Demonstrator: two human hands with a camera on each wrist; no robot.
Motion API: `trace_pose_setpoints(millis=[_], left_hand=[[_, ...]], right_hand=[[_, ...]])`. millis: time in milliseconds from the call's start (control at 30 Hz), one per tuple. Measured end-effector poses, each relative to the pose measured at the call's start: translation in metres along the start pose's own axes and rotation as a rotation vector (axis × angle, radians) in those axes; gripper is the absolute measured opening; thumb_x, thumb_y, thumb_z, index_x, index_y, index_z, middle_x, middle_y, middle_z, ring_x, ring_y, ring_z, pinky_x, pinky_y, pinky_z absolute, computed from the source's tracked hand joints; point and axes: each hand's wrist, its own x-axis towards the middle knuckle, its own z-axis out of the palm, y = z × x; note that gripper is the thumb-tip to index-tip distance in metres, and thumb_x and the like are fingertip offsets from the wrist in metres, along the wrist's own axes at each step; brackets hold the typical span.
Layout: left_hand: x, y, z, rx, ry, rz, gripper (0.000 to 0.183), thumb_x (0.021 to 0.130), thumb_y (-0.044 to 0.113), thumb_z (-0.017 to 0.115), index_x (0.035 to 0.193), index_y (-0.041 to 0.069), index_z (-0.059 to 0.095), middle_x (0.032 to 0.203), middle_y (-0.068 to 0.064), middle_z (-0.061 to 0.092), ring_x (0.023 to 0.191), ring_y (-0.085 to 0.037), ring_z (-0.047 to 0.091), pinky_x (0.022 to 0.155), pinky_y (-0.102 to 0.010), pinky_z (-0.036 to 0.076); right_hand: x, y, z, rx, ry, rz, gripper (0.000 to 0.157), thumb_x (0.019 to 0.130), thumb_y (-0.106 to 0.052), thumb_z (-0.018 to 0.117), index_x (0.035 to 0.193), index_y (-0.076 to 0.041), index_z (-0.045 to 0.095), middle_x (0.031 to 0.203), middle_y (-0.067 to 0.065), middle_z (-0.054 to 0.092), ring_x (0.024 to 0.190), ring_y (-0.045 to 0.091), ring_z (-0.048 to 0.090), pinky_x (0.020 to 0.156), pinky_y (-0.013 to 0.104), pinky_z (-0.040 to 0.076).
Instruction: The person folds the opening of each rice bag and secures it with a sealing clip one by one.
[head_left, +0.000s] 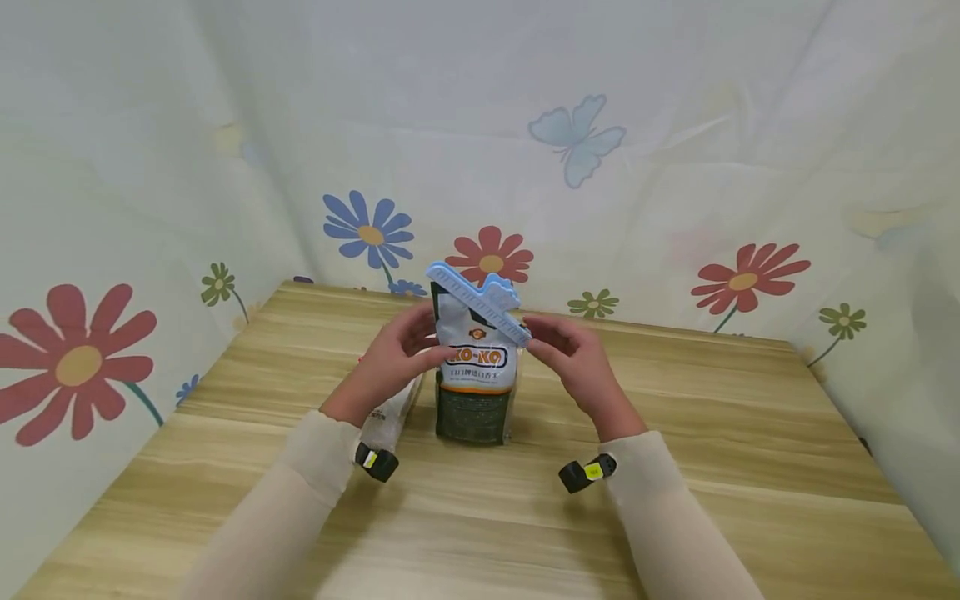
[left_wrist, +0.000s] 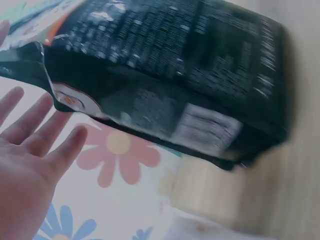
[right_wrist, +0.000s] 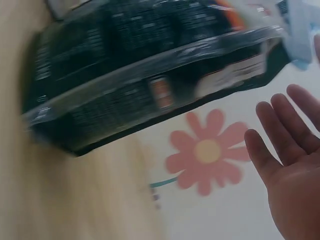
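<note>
A green and white rice bag (head_left: 474,408) printed KO-KO stands upright on the table. Across its top sits a pale blue sealing clip (head_left: 480,302), slanting down to the right. My left hand (head_left: 397,354) is at the bag's left side, its thumb overlapping the front; in the left wrist view the fingers (left_wrist: 62,145) are spread and loosely extended beside the green side panel. At the clip's lower right end is my right hand (head_left: 573,358); in the right wrist view its fingers (right_wrist: 285,130) extend loosely, apart from the bag. Whether either thumb touches is unclear.
Behind my left hand and wrist, a whitish plastic package (head_left: 390,417) lies partly hidden on the wooden table (head_left: 712,417). A flower-printed white curtain (head_left: 660,183) hangs along the back and sides of the table.
</note>
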Motion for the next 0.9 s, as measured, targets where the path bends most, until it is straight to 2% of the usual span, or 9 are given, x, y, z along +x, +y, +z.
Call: trace_pose_setpoints(millis=[67,167,333,433,567,667,900], left_hand=[[-0.004,-0.004,0.000,0.003,-0.038,-0.028,0.063,0.086,0.030,0.074,0.140,0.027,0.043,0.139,-0.003,0.053,0.130,-0.027,0.051,0.107,-0.047,0.043],[-0.010,-0.010,0.002,0.043,-0.089,-0.100,0.077,0.080,0.037,0.079,0.144,0.033,0.036,0.141,-0.001,0.050,0.132,-0.027,0.049,0.107,-0.048,0.042],[-0.014,-0.018,0.006,0.083,-0.151,-0.173,0.091,0.074,0.045,0.082,0.147,0.036,0.029,0.141,0.003,0.049,0.134,-0.024,0.047,0.108,-0.048,0.041],[-0.014,-0.021,0.008,0.079,-0.171,-0.174,0.092,0.073,0.041,0.083,0.147,0.034,0.029,0.141,0.003,0.049,0.134,-0.023,0.047,0.109,-0.047,0.040],[-0.017,-0.023,0.011,0.107,-0.154,-0.169,0.094,0.071,0.042,0.085,0.146,0.036,0.028,0.140,0.004,0.049,0.133,-0.022,0.048,0.109,-0.046,0.041],[-0.020,-0.025,0.012,0.131,-0.128,-0.157,0.093,0.069,0.045,0.085,0.144,0.038,0.030,0.138,0.005,0.052,0.131,-0.022,0.050,0.106,-0.046,0.044],[-0.025,-0.022,0.013,0.188,-0.078,-0.080,0.082,0.071,0.047,0.082,0.141,0.034,0.040,0.130,0.004,0.059,0.121,-0.021,0.059,0.102,-0.045,0.047]], right_hand=[[-0.004,0.008,0.003,0.030,-0.028,0.018,0.045,0.090,-0.021,0.069,0.133,-0.011,0.057,0.131,0.011,0.060,0.122,0.027,0.058,0.101,0.040,0.049],[-0.006,0.019,0.009,0.051,-0.093,0.014,0.053,0.087,-0.016,0.073,0.136,-0.013,0.053,0.135,0.011,0.057,0.126,0.030,0.054,0.103,0.044,0.046],[-0.009,0.030,0.021,0.066,-0.193,0.021,0.070,0.082,-0.019,0.079,0.142,-0.025,0.045,0.137,0.005,0.053,0.128,0.025,0.051,0.108,0.046,0.042],[-0.010,0.032,0.027,0.075,-0.202,0.050,0.076,0.080,-0.022,0.081,0.143,-0.032,0.040,0.136,0.001,0.053,0.124,0.023,0.052,0.107,0.044,0.043],[-0.014,0.031,0.032,0.084,-0.184,0.066,0.077,0.079,-0.025,0.081,0.143,-0.035,0.039,0.133,0.002,0.054,0.120,0.022,0.055,0.102,0.040,0.048],[-0.017,0.028,0.035,0.079,-0.169,0.062,0.075,0.079,-0.025,0.081,0.142,-0.035,0.041,0.132,0.003,0.055,0.118,0.023,0.057,0.098,0.038,0.051],[-0.020,0.019,0.039,0.059,-0.126,0.058,0.068,0.080,-0.024,0.080,0.139,-0.031,0.047,0.128,0.004,0.060,0.112,0.022,0.061,0.093,0.035,0.053]])
